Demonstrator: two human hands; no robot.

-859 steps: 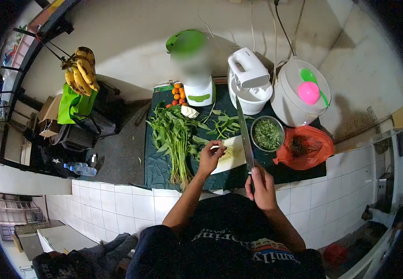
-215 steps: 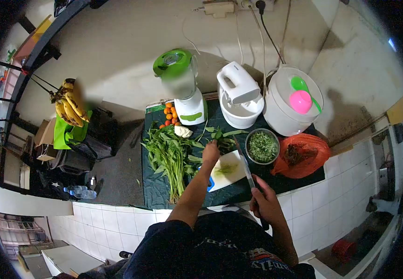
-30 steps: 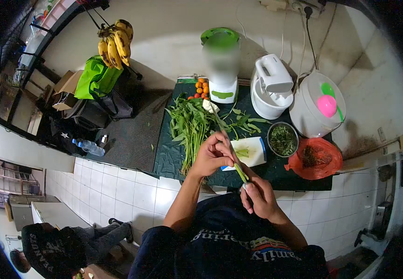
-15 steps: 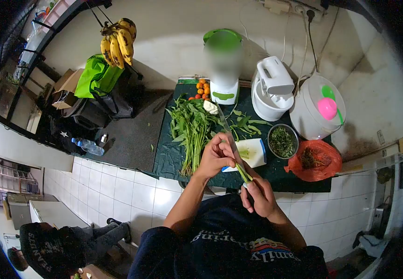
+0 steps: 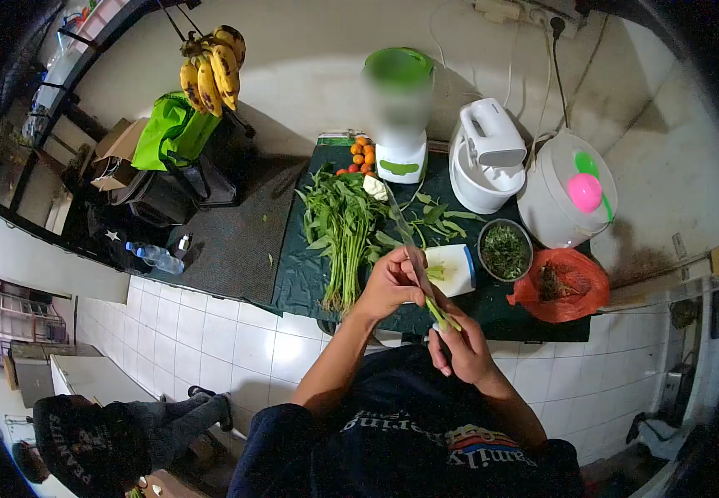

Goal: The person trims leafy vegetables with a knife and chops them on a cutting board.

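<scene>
My left hand (image 5: 392,284) is closed on green stems (image 5: 439,314), just in front of the white cutting board (image 5: 454,270). My right hand (image 5: 462,344) grips the knife, whose handle is mostly hidden. The knife (image 5: 405,230) slants up and left past my left fingers, its blade close against the stems. A few cut stems (image 5: 436,272) lie on the board. Left of my hands is a large bunch of leafy greens (image 5: 344,241), with loose leaves (image 5: 438,219) behind the board. A metal bowl of chopped greens (image 5: 505,251) stands right of the board.
A red plastic bag (image 5: 560,285) sits at the table's right. Behind are a blender (image 5: 401,158), a white mixer (image 5: 491,135) and a large white container (image 5: 555,207). Orange fruits (image 5: 362,153) lie near the blender. Bananas (image 5: 212,73) hang at left; a person (image 5: 94,432) is at lower left.
Since half a second ago, the stems have shifted slightly down and right between my hands. Compared with the oldest frame, my hands have come together and the stems are now held against the knife.
</scene>
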